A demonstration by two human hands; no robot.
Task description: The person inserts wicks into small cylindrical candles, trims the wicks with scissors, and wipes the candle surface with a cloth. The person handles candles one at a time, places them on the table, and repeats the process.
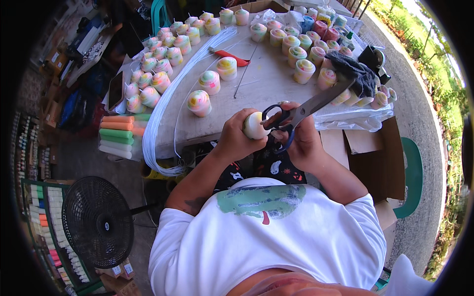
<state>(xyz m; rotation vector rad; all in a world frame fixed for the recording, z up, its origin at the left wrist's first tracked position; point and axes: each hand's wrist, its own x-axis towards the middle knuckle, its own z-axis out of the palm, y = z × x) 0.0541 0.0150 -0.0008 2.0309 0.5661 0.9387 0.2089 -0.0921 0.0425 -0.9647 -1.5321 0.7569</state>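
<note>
My left hand (236, 139) grips a small pale cream candle (254, 126) on its side, just off the front edge of the round table (261, 89). My right hand (301, 140) holds black-handled scissors (296, 112) with its fingers through the loops. The scissor blades point up and to the right over the table, and the handles touch the candle's end. Several swirled multicoloured candles (199, 102) stand upright on the table beyond both hands.
A bundle of white wick cords (163, 113) curves along the table's left side. Coloured stick candles (117, 133) lie stacked at left. A red-handled knife (229, 55), a dark cloth (353, 74), a clear plastic bag (353, 116), a black fan (98, 222) and cardboard (375, 158) surround me.
</note>
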